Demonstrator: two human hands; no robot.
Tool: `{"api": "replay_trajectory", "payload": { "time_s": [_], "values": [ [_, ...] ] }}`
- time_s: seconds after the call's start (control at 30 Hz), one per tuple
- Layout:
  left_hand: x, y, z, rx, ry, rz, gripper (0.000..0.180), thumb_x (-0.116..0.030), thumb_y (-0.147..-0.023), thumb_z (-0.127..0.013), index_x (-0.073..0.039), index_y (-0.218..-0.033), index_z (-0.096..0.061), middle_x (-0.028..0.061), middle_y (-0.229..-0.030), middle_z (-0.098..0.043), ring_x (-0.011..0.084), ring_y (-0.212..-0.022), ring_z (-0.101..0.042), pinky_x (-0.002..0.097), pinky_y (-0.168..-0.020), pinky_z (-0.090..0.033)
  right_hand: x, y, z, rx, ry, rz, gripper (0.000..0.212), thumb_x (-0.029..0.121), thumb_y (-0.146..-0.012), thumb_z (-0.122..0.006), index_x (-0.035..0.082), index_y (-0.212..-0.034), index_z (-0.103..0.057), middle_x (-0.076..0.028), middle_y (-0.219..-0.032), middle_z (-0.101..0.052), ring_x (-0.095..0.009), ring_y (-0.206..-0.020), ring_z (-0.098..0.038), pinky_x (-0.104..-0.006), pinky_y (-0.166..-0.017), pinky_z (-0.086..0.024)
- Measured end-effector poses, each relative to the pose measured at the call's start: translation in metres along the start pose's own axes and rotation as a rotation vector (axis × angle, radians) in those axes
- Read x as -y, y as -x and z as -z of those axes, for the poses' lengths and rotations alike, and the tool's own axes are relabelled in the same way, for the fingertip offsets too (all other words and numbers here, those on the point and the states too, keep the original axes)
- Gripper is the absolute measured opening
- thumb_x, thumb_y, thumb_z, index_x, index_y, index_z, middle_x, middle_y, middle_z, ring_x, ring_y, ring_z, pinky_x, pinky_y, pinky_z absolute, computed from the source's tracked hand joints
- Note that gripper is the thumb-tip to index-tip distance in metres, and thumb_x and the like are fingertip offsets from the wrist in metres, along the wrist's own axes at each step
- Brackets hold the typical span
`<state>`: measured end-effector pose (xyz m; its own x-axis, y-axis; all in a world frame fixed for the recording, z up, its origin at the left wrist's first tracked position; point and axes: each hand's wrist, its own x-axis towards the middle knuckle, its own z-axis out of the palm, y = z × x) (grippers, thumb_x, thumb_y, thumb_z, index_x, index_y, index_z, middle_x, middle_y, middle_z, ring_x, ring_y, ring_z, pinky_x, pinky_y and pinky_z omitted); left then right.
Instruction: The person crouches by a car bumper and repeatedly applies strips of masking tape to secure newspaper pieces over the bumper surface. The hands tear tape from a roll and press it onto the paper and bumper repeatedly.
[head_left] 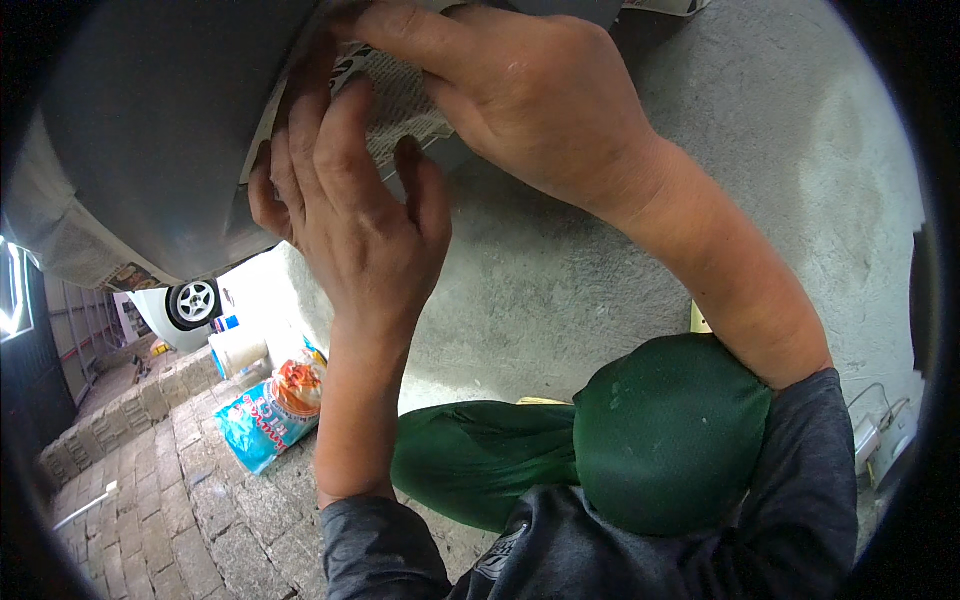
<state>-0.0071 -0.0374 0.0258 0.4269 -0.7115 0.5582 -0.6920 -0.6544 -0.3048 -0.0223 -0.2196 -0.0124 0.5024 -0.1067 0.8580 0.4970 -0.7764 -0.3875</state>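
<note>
A dark grey, curved panel fills the upper left, and printed newspaper lies along its right edge. My left hand reaches up to that edge with its fingers spread, the fingertips touching the panel's border and the thumb apart over the newspaper. Across the top, my right hand has its index finger stretched toward the same edge and its other fingers curled in. Its fingertips are dark and partly hidden, so what they pinch does not show. More newspaper hangs along the panel's lower left border.
Below lies a rough grey concrete floor. My knees, in green trousers, are bent beneath my arms. At lower left are a blue bag, a white bucket and brick paving. A white car's wheel stands beyond.
</note>
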Motion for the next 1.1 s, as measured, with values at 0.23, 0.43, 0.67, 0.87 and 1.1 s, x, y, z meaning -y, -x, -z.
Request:
{"api": "replay_trajectory", "payload": {
  "time_s": [0.23,0.43,0.67,0.87,1.1],
  "values": [
    [0.01,0.013,0.002,0.018,-0.012,0.001,0.062,-0.013,-0.087,-0.067,-0.016,-0.145,-0.043,0.0168,-0.157,-0.048,0.0312,-0.145,-0.045,0.0466,-0.12,-0.021,0.009,-0.002,0.008,0.083,0.07,-0.072,0.031,0.015,-0.09,-0.063,0.01,-0.121,-0.069,-0.007,-0.065,-0.065,-0.022,-0.053,-0.066,-0.0315,-0.047,-0.053],
    [0.01,0.019,0.0,0.031,0.0,0.018,0.063,-0.014,-0.088,-0.066,-0.016,-0.146,-0.042,0.019,-0.159,-0.044,0.0327,-0.148,-0.042,0.0513,-0.121,-0.021,0.011,-0.004,0.008,0.081,0.02,-0.042,0.031,0.014,-0.09,-0.065,0.008,-0.12,-0.069,-0.009,-0.067,-0.066,-0.023,-0.054,-0.068,-0.0318,-0.048,-0.054],
    [0.01,0.019,-0.005,0.026,0.078,0.019,0.062,-0.013,-0.087,-0.064,-0.014,-0.145,-0.042,0.0204,-0.16,-0.043,0.0345,-0.15,-0.04,0.0527,-0.121,-0.021,0.01,-0.002,0.001,0.081,-0.009,-0.034,0.028,0.014,-0.089,-0.066,0.008,-0.116,-0.07,-0.011,-0.068,-0.067,-0.023,-0.056,-0.07,-0.0316,-0.049,-0.055],
    [0.007,0.017,-0.003,0.044,0.097,0.055,0.062,-0.013,-0.086,-0.065,-0.013,-0.145,-0.043,0.0201,-0.161,-0.043,0.0353,-0.152,-0.037,0.0533,-0.122,-0.019,0.017,-0.004,0.003,0.047,0.022,-0.027,0.026,0.013,-0.09,-0.066,0.009,-0.115,-0.07,-0.01,-0.068,-0.067,-0.023,-0.056,-0.069,-0.0313,-0.048,-0.055],
    [0.004,0.015,-0.002,0.038,0.081,0.06,0.061,-0.012,-0.087,-0.065,-0.014,-0.145,-0.045,0.0155,-0.163,-0.043,0.0336,-0.151,-0.036,0.0515,-0.121,-0.018,0.001,0.004,-0.011,-0.067,-0.073,-0.034,0.028,0.011,-0.089,-0.066,0.007,-0.117,-0.069,-0.011,-0.072,-0.067,-0.026,-0.057,-0.068,-0.0328,-0.05,-0.055]
  ]
}}
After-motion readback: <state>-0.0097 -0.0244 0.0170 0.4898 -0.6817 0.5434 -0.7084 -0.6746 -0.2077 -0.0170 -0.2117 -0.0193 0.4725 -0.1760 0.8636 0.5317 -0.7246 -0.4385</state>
